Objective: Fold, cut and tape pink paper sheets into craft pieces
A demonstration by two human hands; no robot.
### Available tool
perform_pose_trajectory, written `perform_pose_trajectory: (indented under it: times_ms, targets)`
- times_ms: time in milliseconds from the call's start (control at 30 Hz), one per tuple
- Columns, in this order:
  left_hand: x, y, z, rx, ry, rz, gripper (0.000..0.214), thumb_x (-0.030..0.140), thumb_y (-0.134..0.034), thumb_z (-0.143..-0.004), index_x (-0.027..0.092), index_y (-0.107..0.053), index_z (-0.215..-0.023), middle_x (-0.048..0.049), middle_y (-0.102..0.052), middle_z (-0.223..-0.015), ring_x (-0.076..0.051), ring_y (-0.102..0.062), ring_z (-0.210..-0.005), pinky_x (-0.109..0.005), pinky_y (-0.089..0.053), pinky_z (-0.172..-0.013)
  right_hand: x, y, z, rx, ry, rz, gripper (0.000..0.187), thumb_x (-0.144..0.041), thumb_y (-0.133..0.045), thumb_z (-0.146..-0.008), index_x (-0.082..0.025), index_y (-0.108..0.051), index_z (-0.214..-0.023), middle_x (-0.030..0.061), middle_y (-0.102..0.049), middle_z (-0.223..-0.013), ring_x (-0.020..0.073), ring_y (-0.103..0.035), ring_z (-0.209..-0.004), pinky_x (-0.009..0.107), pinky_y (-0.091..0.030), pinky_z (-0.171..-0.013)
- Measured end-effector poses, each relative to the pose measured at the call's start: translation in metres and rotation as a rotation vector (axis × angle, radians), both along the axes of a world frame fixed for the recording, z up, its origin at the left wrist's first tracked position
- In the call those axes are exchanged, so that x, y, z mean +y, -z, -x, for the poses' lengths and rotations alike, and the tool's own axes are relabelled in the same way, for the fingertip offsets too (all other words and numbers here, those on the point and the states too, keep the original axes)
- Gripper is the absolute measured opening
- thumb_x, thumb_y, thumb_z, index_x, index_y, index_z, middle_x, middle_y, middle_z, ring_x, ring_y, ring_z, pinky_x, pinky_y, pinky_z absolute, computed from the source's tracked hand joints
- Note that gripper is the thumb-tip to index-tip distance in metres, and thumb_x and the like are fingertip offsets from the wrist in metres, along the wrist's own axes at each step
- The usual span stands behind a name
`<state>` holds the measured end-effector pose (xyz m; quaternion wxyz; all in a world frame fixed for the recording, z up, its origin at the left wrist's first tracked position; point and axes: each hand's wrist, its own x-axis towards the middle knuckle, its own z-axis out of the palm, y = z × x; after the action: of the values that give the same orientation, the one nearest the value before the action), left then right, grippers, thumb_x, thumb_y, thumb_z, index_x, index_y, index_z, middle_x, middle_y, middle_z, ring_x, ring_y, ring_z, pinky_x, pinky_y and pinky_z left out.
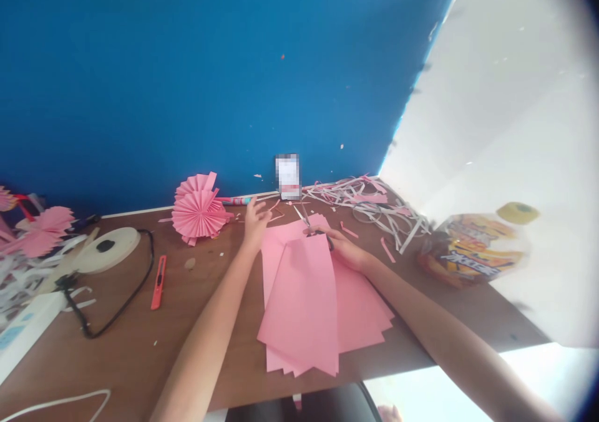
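Note:
A fanned stack of pink paper sheets (304,303) lies on the brown table in front of me. My right hand (344,247) is closed around the handles of a pair of scissors (305,221) at the far end of the stack. The scissor blades are spread apart and point away from me. My left hand (255,222) is just beyond the stack's left far corner, its fingers apart and holding nothing that I can see. A pleated pink paper fan (199,213) rests left of that hand.
Paper strips (365,197) are heaped along the back right, beside a bread bag (482,247). A phone (289,177) leans on the blue wall. To the left lie a red box cutter (159,281), a round white device (110,248) with a black cable, and a white box (30,328).

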<state>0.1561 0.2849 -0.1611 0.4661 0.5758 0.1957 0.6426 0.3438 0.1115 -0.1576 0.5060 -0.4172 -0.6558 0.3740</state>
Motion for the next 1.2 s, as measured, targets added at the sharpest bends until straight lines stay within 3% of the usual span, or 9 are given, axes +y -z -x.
perform_pose_trajectory:
  times_ms: [133,267,433,533,600,700,1000,1100,1200]
  targets:
    - [0.014,0.003,0.015,0.159,-0.097,0.060,0.041,0.050,-0.056,-0.080,0.011,-0.063,-0.093,-0.0095,-0.064,-0.079,-0.010,-0.055,-0.060,-0.018,-0.036,-0.049,-0.001,-0.002,0.001,-0.004,-0.003,0.013,0.050,-0.047,-0.064,-0.076,-0.022,-0.061,-0.120,0.0041,-0.056,-0.116,0.0159,-0.052,-0.100,0.024,-0.043,-0.083]
    - [0.011,0.004,0.013,0.147,-0.130,-0.050,0.046,0.036,-0.063,-0.077,0.020,-0.053,-0.119,-0.0068,-0.065,-0.101,-0.011,-0.060,-0.073,-0.017,-0.041,-0.057,-0.001,-0.002,0.001,-0.018,0.002,0.011,0.052,-0.049,-0.064,-0.076,-0.023,-0.061,-0.121,0.0042,-0.054,-0.119,0.0168,-0.052,-0.103,0.025,-0.043,-0.085]
    - [-0.005,-0.002,0.004,0.370,-0.015,-0.118,0.030,0.037,-0.045,-0.086,0.014,-0.062,-0.092,-0.0058,-0.064,-0.078,-0.011,-0.057,-0.064,-0.020,-0.044,-0.058,-0.001,-0.001,0.000,-0.007,0.002,0.016,0.049,-0.046,-0.063,-0.077,-0.024,-0.060,-0.122,0.0042,-0.055,-0.116,0.0158,-0.053,-0.102,0.023,-0.042,-0.081]
    - [-0.017,-0.005,0.002,0.542,0.161,-0.358,0.025,0.018,-0.048,-0.079,0.017,-0.064,-0.098,-0.0050,-0.064,-0.099,-0.014,-0.060,-0.091,-0.025,-0.049,-0.081,0.000,0.000,-0.001,0.012,-0.006,0.007,0.046,-0.043,-0.063,-0.078,-0.023,-0.062,-0.120,0.0043,-0.056,-0.114,0.0156,-0.053,-0.101,0.022,-0.042,-0.081]
    - [-0.024,-0.006,0.000,0.642,0.255,-0.512,0.032,0.009,-0.047,-0.075,0.018,-0.067,-0.099,-0.0040,-0.060,-0.115,-0.015,-0.055,-0.109,-0.028,-0.043,-0.098,0.001,0.000,-0.001,0.031,-0.018,-0.008,0.045,-0.043,-0.064,-0.077,-0.022,-0.063,-0.117,0.0045,-0.057,-0.114,0.0165,-0.052,-0.103,0.023,-0.042,-0.085]
    - [-0.028,-0.005,-0.001,0.726,0.317,-0.613,0.045,0.001,-0.040,-0.069,0.020,-0.068,-0.097,-0.0029,-0.059,-0.118,-0.015,-0.050,-0.116,-0.032,-0.036,-0.107,0.003,0.000,-0.001,0.068,-0.046,-0.018,0.045,-0.042,-0.065,-0.076,-0.022,-0.063,-0.117,0.0046,-0.057,-0.113,0.0176,-0.052,-0.106,0.026,-0.042,-0.090]
    - [-0.027,0.000,-0.005,0.808,0.363,-0.666,0.024,0.001,-0.038,-0.066,0.015,-0.057,-0.060,-0.0016,-0.063,-0.109,-0.014,-0.049,-0.113,-0.029,-0.037,-0.100,0.003,0.000,0.002,0.119,-0.060,0.000,0.039,-0.042,-0.065,-0.079,-0.022,-0.063,-0.112,0.0038,-0.057,-0.106,0.0129,-0.054,-0.093,0.021,-0.042,-0.080]
    - [-0.024,0.002,-0.006,0.756,0.303,-0.637,0.023,0.001,-0.038,-0.067,0.014,-0.057,-0.061,-0.0042,-0.063,-0.101,-0.015,-0.053,-0.104,-0.028,-0.041,-0.093,0.007,0.004,-0.001,0.141,-0.022,-0.099,0.036,-0.041,-0.061,-0.083,-0.022,-0.059,-0.114,0.0032,-0.057,-0.094,0.0110,-0.054,-0.082,0.021,-0.041,-0.074]
    - [-0.024,0.001,-0.004,0.658,0.213,-0.550,0.021,0.010,-0.041,-0.081,0.012,-0.062,-0.075,-0.0070,-0.061,-0.100,-0.014,-0.056,-0.095,-0.028,-0.045,-0.087,0.010,0.003,-0.006,0.172,0.073,-0.248,0.035,-0.039,-0.058,-0.085,-0.021,-0.055,-0.116,0.0033,-0.056,-0.090,0.0094,-0.051,-0.075,0.020,-0.039,-0.067]
